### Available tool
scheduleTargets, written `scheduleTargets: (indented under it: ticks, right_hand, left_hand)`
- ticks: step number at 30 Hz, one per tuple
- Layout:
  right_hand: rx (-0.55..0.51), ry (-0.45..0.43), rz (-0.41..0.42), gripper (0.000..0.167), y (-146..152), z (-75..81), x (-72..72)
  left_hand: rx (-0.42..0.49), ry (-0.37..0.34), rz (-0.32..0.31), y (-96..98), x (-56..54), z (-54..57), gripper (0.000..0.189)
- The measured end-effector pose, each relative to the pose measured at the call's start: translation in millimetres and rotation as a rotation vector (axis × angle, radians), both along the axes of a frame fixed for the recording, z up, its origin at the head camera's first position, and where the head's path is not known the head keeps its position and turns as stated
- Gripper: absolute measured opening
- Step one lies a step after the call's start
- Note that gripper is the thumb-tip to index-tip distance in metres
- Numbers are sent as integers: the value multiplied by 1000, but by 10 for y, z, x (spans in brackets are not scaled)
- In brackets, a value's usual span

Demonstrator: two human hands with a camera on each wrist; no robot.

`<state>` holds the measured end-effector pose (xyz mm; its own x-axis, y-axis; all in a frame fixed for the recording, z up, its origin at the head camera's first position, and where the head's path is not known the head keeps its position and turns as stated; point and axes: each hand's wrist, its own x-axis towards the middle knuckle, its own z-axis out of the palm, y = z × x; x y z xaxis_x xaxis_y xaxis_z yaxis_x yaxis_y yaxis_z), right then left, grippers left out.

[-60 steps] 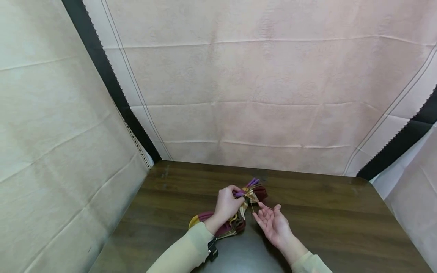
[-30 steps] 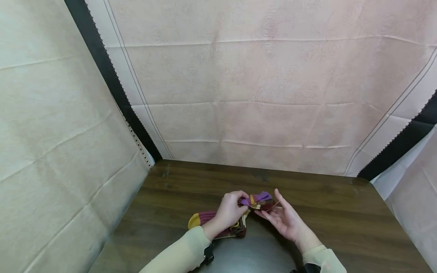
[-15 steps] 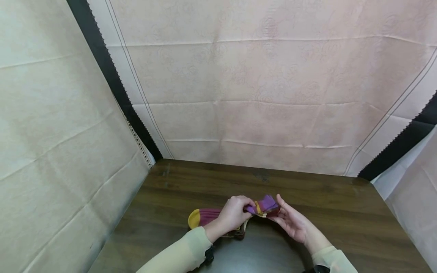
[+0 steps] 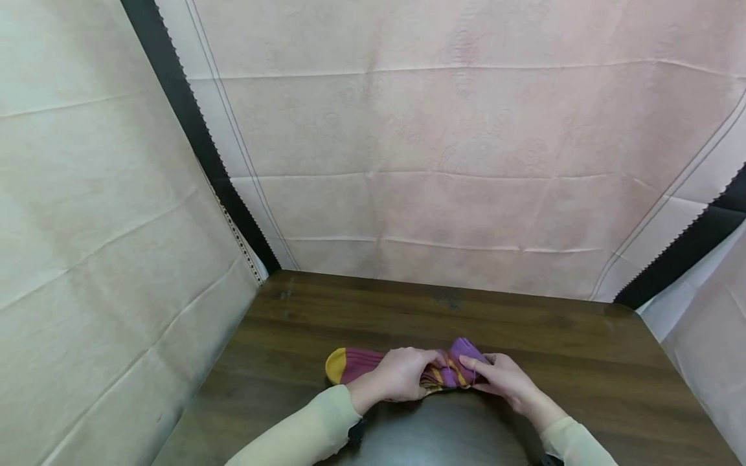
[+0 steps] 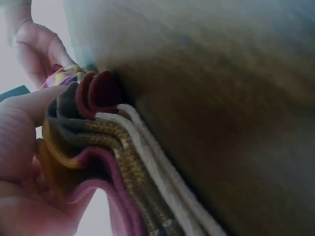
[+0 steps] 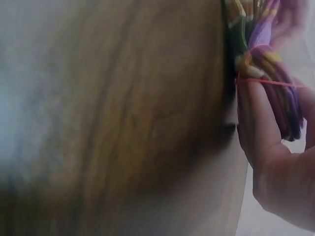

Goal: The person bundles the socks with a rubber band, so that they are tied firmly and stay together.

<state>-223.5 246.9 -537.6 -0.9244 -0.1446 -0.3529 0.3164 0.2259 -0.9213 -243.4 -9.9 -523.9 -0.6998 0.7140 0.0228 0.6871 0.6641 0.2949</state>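
A bundle of striped socks (image 4: 358, 364), plum with yellow toes and purple cuffs, lies lengthwise over the table. My left hand (image 4: 402, 374) grips its middle; the left wrist view shows folded layers of the socks (image 5: 123, 142) beside the curled fingers. At the cuff end is my right hand (image 4: 507, 382), thumb on top and fingers underneath. In the right wrist view a thin reddish rubber band (image 6: 275, 83) stretches from those fingers to the thumb, across the cuffs. One turn of it draws the bundle in at a narrow neck.
The brown wood-grain table (image 4: 559, 343) has a shiny grey reflection at its near side. Pale cloth (image 4: 443, 162) hangs behind the table, and another pale cloth panel (image 4: 116, 259) stands along the left.
Both hands have moved slightly right and nearer with the bundle. The right hand, earlier spread apart with the band stretched on its fingers, now closes over the cuff end. The bundle lies straighter.
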Motion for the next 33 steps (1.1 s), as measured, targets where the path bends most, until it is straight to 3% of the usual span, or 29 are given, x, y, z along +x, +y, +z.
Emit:
scheduleTargets:
  ticks: [5, 11, 17, 22, 25, 30, 33]
  right_hand:
    - [83, 106, -9, 71, -50, -26, 19]
    - [154, 229, 70, 71, -52, -12, 45]
    - [311, 370, 168, 47, -34, 10, 20]
    - [469, 485, 189, 28, -57, 23, -26]
    - [473, 476, 181, 25, -57, 26, -35]
    - [483, 413, 132, 45, -91, 33, -60]
    - [522, 410, 91, 46, -122, 36, -75]
  left_hand:
    - [-44, 2, -55, -42, 33, 8, 51]
    - [-47, -15, -64, -54, 33, 5, 57]
    - [-66, 17, -89, -40, -15, -1, 51]
    - [-70, 14, -100, -20, -42, 17, 42]
    - [-68, -1, -106, -17, -51, 18, 42]
    - [-63, -19, -110, -41, -48, 59, 41]
    - [-58, -39, -114, -47, -38, 80, 41]
